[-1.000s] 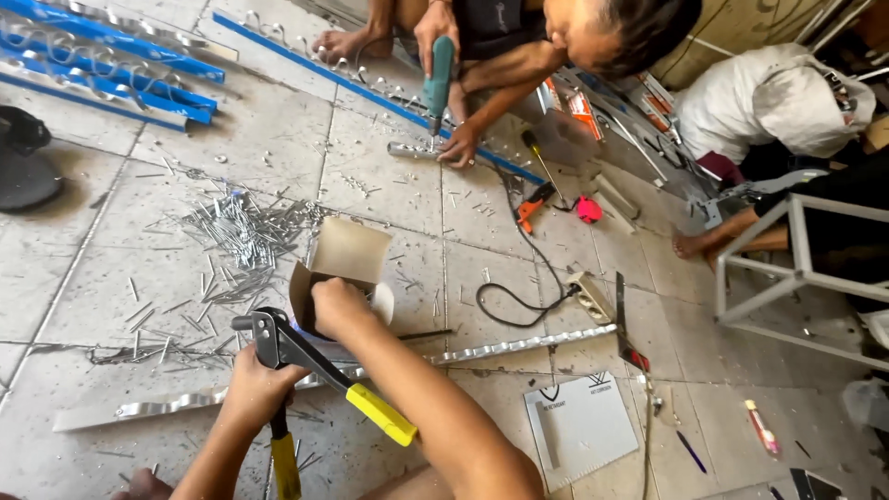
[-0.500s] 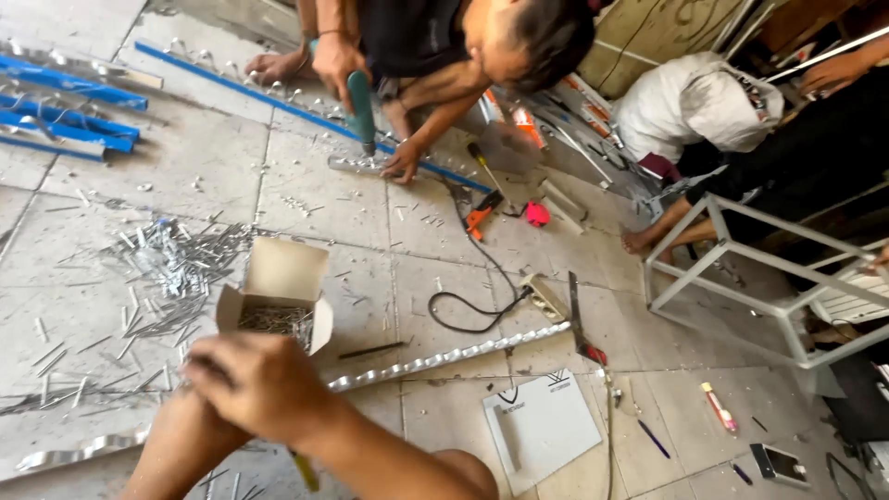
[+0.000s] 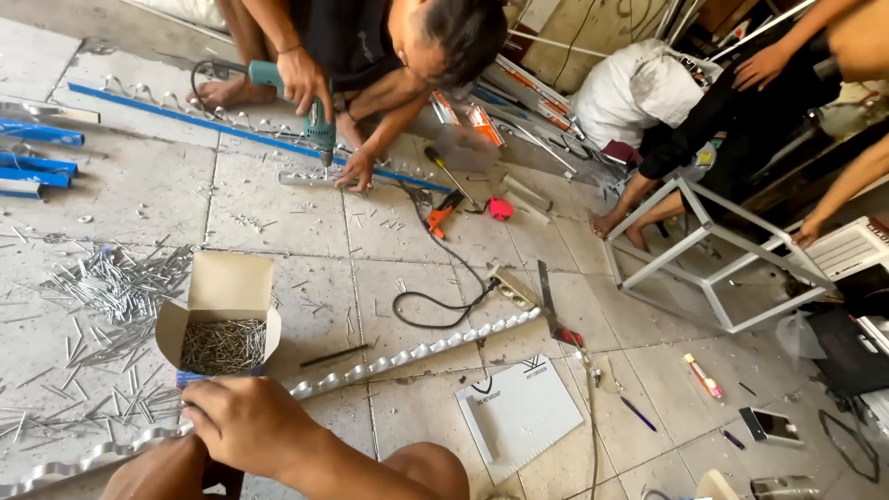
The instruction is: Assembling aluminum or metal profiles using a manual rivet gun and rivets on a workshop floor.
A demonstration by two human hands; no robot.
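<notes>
Near hand: one hand [image 3: 248,424] at the bottom centre-left of the frame, back up, fingers curled down onto the scalloped metal strip [image 3: 370,370]; it covers what it grips, and I cannot tell whether it is the left or the right, nor see the other hand.
Strip: long and silvery, lying on the tiled floor [image 3: 278,208] from the lower left edge up to the middle of the frame.
Box: open cardboard box [image 3: 222,324] full of thin metal pins, just above the hand, flap raised.
Loose pins: a scatter of pins [image 3: 111,296] on the tiles at the left of the box.
Flat panel: grey sheet [image 3: 523,417] at lower centre, just below the strip.
Cable: black cord [image 3: 435,296] looping at mid frame to a power strip [image 3: 512,287].
Co-worker: crouched at upper centre, one hand on a teal drill [image 3: 310,111] pointed down at a blue-edged strip [image 3: 222,125], the other hand flat beside it.
Far right: white metal frame [image 3: 713,259] near another person's bare feet.
</notes>
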